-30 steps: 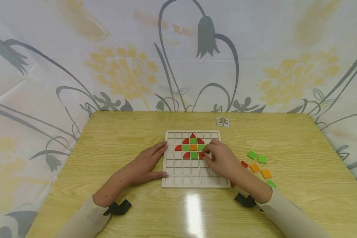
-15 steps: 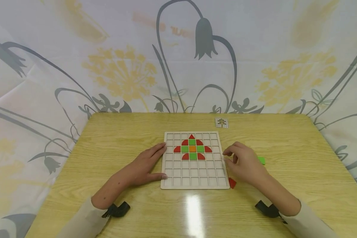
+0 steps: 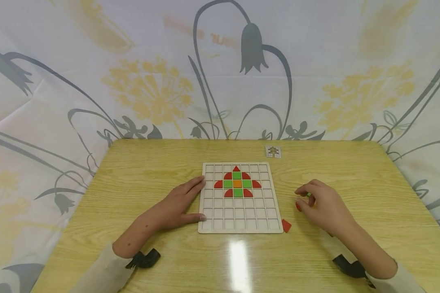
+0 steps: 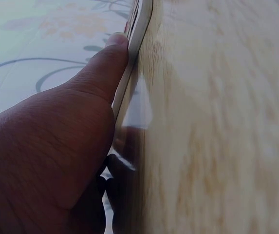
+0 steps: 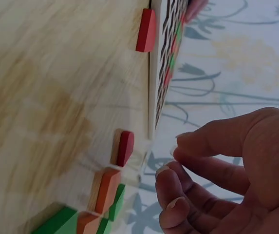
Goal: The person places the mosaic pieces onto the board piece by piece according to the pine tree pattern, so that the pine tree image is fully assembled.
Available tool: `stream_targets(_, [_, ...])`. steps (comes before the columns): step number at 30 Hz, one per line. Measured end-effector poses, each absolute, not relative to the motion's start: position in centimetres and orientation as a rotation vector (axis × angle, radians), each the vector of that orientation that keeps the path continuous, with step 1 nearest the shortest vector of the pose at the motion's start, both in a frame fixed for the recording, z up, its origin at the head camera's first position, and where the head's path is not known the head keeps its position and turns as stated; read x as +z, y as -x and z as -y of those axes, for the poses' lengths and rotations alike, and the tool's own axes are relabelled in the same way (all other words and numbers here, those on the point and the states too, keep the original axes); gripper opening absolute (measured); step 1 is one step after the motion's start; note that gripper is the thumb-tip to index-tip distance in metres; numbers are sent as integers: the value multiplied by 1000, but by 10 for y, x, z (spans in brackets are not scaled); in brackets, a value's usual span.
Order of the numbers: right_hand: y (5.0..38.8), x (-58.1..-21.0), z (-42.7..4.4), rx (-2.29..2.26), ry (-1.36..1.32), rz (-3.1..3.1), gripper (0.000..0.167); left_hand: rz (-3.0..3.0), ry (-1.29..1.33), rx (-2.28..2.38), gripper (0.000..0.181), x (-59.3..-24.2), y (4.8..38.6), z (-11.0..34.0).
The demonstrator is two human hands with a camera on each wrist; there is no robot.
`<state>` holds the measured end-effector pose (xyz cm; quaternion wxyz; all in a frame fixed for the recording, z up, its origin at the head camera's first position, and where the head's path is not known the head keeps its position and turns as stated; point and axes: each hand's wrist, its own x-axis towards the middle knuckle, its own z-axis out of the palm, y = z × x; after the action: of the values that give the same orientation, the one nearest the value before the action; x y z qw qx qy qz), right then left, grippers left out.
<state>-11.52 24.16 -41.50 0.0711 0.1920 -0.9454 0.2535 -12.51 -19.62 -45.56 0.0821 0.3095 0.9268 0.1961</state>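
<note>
While the left hand (image 3: 179, 201) lies along the left edge of the gridded board (image 3: 239, 202), fingers straight, gripping nothing, apparently to steady it, the right hand (image 3: 320, 203), loosely curved with nothing visible in it, is by the loose tiles (image 5: 125, 148), probably kept there for easy reach. Inlaid tiles (image 3: 237, 183) make a tree-like shape upper-middle; printed card (image 3: 273, 151) behind, likely reference, faces up.
</note>
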Motion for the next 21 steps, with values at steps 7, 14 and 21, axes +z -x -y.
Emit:
stream_targets(7, [112, -418, -251, 759, -575, 2920, 20, -2765, -919, 591, 102, -456, 125, 197])
stream_targets(14, [115, -423, -252, 737, -586, 2999, 22, -2768, -923, 586, 102, -456, 125, 197])
stream_targets(21, [115, -428, -251, 694, -608, 3036, 24, -2761, -920, 596, 102, -457, 126, 197])
